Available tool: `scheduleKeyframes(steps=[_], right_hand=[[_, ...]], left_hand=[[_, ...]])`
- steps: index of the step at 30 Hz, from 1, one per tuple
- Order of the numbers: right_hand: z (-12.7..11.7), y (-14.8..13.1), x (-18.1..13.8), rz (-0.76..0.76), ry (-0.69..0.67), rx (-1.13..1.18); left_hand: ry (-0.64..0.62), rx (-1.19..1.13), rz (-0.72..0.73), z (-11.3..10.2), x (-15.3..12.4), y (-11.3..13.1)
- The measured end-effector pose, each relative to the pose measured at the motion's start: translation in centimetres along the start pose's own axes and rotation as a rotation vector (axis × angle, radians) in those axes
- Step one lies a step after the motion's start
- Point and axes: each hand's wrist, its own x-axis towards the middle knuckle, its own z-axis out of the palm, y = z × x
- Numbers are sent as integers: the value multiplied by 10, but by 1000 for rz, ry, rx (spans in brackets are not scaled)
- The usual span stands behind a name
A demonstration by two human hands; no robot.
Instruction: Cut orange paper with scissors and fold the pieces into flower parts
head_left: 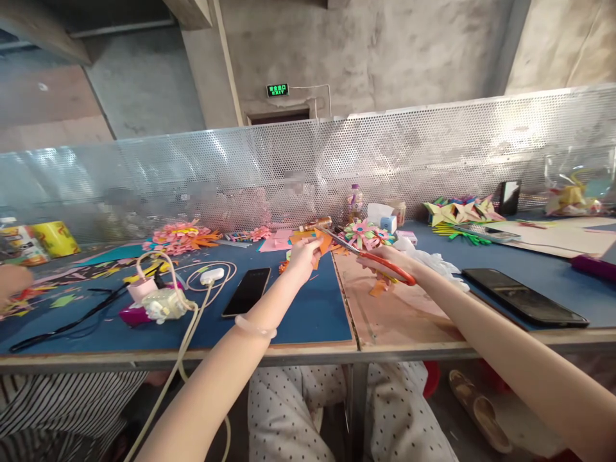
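Observation:
Pinched in my left hand (pixel 305 258) is a piece of orange paper (pixel 325 242), held up over the blue tabletop. My right hand (pixel 385 262) grips a pair of scissors (pixel 402 274) by the orange-red handles. Their metal blades reach left to the orange paper; whether they are closed on it I cannot tell. Just beyond my hands lie folded paper flowers (pixel 364 232) in pink, green and white. Below my right hand an orange paper scrap (pixel 380 287) rests on the bare brown board.
A black phone (pixel 248 292) lies left of my left forearm, another phone (pixel 524 298) at right. Cables run around a power adapter (pixel 166 304). Pink paper flowers (pixel 180 237), a bottle (pixel 355 202) and paper stars (pixel 464 212) stand along the perforated metal screen (pixel 289 167). A co-worker's hand (pixel 14 281) shows far left.

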Motion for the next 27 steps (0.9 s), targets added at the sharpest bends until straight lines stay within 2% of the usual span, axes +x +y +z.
scheduleKeyframes(steps=[5,12,27], right_hand=[[-1,2,1,-3,-18,10],[3,6,1,67,-42,81],[1,3,0,64,-53,48]], left_hand=[[-39,-36,-14,-2,1,-1],[-33,-33,-18,-4,4,-2],[-52,-28,5,-5,4,-3]])
